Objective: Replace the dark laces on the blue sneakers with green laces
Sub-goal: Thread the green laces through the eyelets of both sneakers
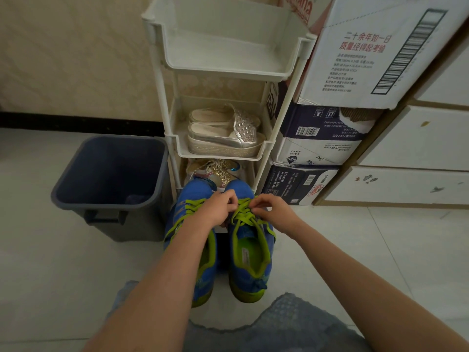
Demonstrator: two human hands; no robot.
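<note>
Pinching the green lace (244, 208) on the right sneaker (251, 252), both hands (218, 208) meet

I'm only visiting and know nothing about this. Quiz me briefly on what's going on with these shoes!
1. True or false: the left hand and the right hand both work the green lace of the same blue sneaker.
2. What stands on the floor left of the sneakers? A) plastic bin B) cardboard box C) stool
3. Fill in: on the white rack, the silver platform slippers sit on the ____ shelf.

Key: 1 true; 2 A; 3 middle.
</note>
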